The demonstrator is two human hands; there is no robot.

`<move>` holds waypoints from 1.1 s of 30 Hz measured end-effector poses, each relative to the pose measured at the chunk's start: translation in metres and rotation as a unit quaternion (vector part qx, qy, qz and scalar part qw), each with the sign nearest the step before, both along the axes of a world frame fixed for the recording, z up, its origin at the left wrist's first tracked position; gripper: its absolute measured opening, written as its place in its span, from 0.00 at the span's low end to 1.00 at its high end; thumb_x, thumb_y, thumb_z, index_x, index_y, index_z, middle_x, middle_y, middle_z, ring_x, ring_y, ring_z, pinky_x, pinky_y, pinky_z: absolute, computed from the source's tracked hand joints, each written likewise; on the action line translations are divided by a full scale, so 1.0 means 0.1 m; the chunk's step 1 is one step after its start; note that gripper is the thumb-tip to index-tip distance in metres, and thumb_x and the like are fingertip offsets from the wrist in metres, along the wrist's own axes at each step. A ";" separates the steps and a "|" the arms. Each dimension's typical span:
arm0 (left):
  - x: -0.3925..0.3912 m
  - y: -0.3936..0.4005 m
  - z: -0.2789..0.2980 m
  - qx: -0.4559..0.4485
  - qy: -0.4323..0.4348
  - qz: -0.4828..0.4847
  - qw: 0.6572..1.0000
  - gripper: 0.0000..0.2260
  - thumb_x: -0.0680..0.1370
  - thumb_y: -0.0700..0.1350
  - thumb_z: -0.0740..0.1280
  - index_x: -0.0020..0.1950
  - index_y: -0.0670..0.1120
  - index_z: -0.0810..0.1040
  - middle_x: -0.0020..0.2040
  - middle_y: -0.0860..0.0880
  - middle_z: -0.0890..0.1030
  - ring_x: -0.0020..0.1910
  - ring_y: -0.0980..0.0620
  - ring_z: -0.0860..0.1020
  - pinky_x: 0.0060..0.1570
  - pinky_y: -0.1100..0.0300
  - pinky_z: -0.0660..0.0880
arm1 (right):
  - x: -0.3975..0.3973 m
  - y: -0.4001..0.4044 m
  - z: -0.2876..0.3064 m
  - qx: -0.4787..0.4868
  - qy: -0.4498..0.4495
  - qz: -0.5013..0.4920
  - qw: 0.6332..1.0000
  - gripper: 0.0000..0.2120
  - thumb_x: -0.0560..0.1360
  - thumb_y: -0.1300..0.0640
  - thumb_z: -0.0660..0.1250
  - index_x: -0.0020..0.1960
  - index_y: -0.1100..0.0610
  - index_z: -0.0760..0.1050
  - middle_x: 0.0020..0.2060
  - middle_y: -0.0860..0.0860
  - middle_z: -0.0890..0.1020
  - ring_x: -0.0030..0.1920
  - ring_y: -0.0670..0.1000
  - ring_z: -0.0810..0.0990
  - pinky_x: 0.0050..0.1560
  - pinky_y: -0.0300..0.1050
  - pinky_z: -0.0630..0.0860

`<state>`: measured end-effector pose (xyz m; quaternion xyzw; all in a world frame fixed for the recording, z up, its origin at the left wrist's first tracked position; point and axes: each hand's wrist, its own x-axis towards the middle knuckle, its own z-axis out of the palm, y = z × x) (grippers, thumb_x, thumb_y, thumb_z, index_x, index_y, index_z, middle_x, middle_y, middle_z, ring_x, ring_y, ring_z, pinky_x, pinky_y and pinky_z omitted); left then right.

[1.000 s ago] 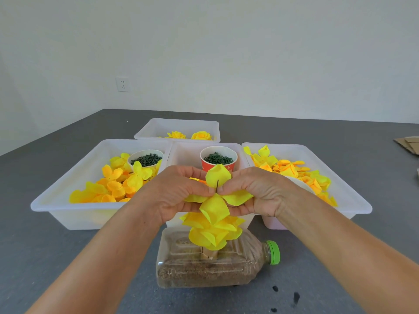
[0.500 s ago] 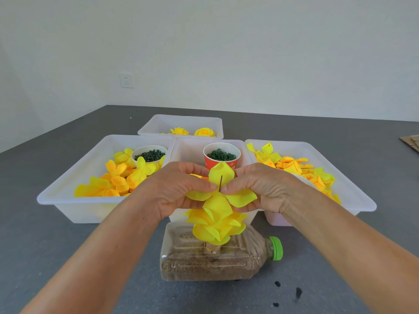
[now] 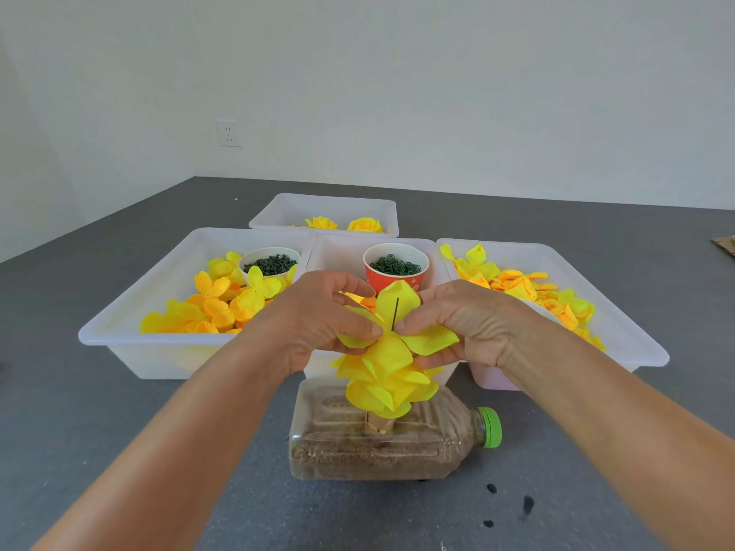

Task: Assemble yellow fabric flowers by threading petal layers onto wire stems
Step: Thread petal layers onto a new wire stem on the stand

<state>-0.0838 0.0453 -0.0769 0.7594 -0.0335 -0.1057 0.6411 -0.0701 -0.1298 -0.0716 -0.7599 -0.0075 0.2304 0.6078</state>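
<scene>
My left hand and right hand each pinch the top yellow petal layer in a narrow grip, either side of the dark wire stem poking through it. Below, stacked petal layers sit above a sand-filled bottle lying on the grey surface.

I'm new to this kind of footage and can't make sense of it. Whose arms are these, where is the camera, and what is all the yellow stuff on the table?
No machine here: a person wears a camera on the head, looking down at their own arms. The left hand and right hand each pinch a yellow petal layer threaded on a thin dark wire stem. Earlier layers are stacked below. The stem seems to stand in a plastic bottle lying on its side on the grey table. Behind are white trays of loose petals, and two cups of small green rings.
</scene>
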 end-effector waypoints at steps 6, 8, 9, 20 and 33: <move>0.00 0.00 -0.01 0.013 0.005 -0.004 1.000 0.18 0.68 0.30 0.72 0.55 0.42 0.77 0.44 0.43 0.80 0.37 0.50 0.80 0.33 0.60 0.80 | -0.02 0.00 -0.01 0.001 0.009 0.030 1.000 0.09 0.70 0.69 0.69 0.48 0.60 0.80 0.38 0.55 0.85 0.37 0.53 0.84 0.40 0.48 0.81; 0.00 0.00 -0.01 0.018 0.004 -0.004 1.000 0.18 0.68 0.30 0.72 0.55 0.43 0.77 0.45 0.42 0.80 0.38 0.49 0.80 0.33 0.59 0.80 | -0.02 0.01 -0.01 0.014 0.017 0.036 0.999 0.09 0.70 0.71 0.68 0.48 0.62 0.80 0.40 0.56 0.85 0.38 0.55 0.84 0.42 0.50 0.81; 0.00 0.00 -0.01 0.022 0.003 -0.003 1.000 0.19 0.68 0.30 0.72 0.55 0.43 0.77 0.46 0.42 0.80 0.39 0.48 0.80 0.34 0.59 0.80 | -0.02 0.01 -0.02 0.009 0.014 0.036 0.999 0.09 0.70 0.71 0.68 0.49 0.63 0.80 0.40 0.57 0.85 0.39 0.55 0.84 0.44 0.51 0.81; -0.01 -0.01 -0.03 0.093 -0.021 -0.007 0.995 0.21 0.66 0.31 0.74 0.55 0.47 0.77 0.47 0.43 0.81 0.40 0.51 0.79 0.33 0.63 0.76 | -0.03 0.03 -0.02 -0.052 -0.016 0.018 0.998 0.11 0.68 0.69 0.70 0.50 0.61 0.80 0.42 0.57 0.84 0.41 0.55 0.82 0.47 0.51 0.79; -0.03 -0.04 -0.08 0.123 -0.027 -0.019 0.992 0.20 0.67 0.30 0.73 0.54 0.46 0.75 0.44 0.42 0.79 0.36 0.50 0.76 0.36 0.61 0.74 | -0.06 0.04 -0.05 -0.078 -0.019 0.012 0.997 0.10 0.67 0.69 0.71 0.48 0.61 0.81 0.38 0.54 0.83 0.36 0.51 0.80 0.40 0.43 0.77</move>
